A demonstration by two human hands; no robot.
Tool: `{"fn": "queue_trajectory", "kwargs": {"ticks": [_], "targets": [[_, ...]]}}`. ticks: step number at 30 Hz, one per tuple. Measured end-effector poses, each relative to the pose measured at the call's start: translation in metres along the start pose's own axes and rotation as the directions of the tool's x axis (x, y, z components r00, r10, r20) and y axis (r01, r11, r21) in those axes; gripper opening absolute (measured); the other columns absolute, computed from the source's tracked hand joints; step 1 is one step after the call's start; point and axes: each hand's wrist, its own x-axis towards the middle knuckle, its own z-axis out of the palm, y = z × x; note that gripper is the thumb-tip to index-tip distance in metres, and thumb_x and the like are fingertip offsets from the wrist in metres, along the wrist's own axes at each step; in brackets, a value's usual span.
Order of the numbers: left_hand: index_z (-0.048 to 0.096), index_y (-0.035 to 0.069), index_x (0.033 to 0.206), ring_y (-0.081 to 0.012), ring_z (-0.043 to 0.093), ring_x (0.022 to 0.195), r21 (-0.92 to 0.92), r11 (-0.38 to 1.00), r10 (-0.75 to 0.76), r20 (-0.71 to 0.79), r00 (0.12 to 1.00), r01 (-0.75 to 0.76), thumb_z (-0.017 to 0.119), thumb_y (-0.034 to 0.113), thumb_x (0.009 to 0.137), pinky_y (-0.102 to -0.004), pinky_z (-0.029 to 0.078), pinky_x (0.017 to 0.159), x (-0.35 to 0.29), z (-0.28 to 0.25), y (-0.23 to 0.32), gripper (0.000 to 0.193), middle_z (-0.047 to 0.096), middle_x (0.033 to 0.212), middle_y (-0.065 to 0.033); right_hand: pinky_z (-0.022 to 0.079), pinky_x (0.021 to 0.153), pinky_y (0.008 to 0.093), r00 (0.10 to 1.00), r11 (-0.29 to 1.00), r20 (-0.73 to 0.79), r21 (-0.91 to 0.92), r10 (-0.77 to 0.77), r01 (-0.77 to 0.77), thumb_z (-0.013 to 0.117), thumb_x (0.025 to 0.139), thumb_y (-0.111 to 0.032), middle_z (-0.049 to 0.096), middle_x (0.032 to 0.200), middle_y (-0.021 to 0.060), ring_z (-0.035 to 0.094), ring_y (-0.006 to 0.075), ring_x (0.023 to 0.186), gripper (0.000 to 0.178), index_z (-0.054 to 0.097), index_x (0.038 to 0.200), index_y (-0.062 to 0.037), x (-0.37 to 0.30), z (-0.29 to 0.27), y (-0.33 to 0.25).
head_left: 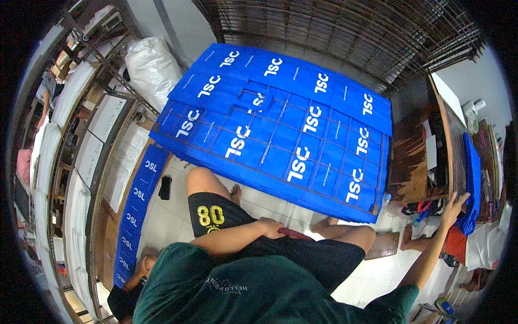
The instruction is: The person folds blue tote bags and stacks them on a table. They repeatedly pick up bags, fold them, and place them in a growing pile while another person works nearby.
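Observation:
Near my lap, my left hand (270, 227) is closed around one end of a dark red, narrow strip-like thing (295, 234); its kind cannot be made out. Far to the right, my right hand (455, 208) reaches out with fingers apart, next to a pile of blue fabric (473, 178) at the edge of a dark wooden table (457, 156). Whether the fingertips touch the fabric is unclear. In front of me lies a broad blue sheet (216, 67) with white print, made of overlapping pieces. A thin wire grid (302, 137) rests on it.
A long blue printed strip (135, 202) runs along the left bench, and a black phone (165, 188) lies on the floor tiles. A white sack (152, 70) stands behind. Wire racks (334, 32) rise at the back. Another person's arm (144, 265) shows at lower left.

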Motion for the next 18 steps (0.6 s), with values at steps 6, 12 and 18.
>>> {"fn": "queue_trajectory", "kwargs": {"ticks": [6, 12, 18], "targets": [[0.049, 0.014, 0.120, -0.0292, 0.049, 0.113, -0.007, 0.999, -0.037, 0.027, 0.999, 0.037, 0.043, 0.053, 0.081, -0.0432, 0.038, 0.092, -0.003, -0.004, 0.000, 0.055, 0.051, 0.121, -0.0127, 0.017, 0.104, 0.0487, 0.980, 0.936, -0.198, -0.343, 0.010, -0.079, 0.041, 0.089, -0.042, 0.028, 0.137, 0.0221, 0.022, 0.0438, 0.125, 0.050, 0.036, 0.134, -0.0193, 0.008, -0.009, -0.022], [0.051, 0.015, 0.117, -0.0309, 0.048, 0.113, -0.011, 1.000, -0.004, -0.174, 0.985, 0.002, 0.047, 0.051, 0.080, -0.0467, 0.037, 0.091, 0.000, 0.002, -0.001, 0.052, 0.053, 0.120, -0.0113, 0.020, 0.103, 0.0479, 0.970, 0.998, 0.242, -0.050, 0.036, -0.025, 0.047, 0.082, -0.056, 0.020, 0.141, 0.0233, 0.008, 0.0416, 0.131, 0.064, 0.044, 0.129, -0.0131, 0.012, -0.059, -0.059], [0.052, 0.017, 0.116, -0.0310, 0.048, 0.113, -0.015, 0.999, 0.045, -0.068, 0.997, -0.046, 0.046, 0.049, 0.081, -0.0472, 0.038, 0.090, 0.023, 0.011, -0.010, 0.048, 0.053, 0.120, -0.0115, 0.017, 0.104, 0.0478, 0.960, 0.980, -0.268, -0.194, -0.083, 0.030, 0.054, 0.080, -0.051, 0.018, 0.138, 0.0301, 0.020, 0.0434, 0.127, 0.070, 0.034, 0.134, -0.0097, 0.037, -0.052, -0.023]]}}
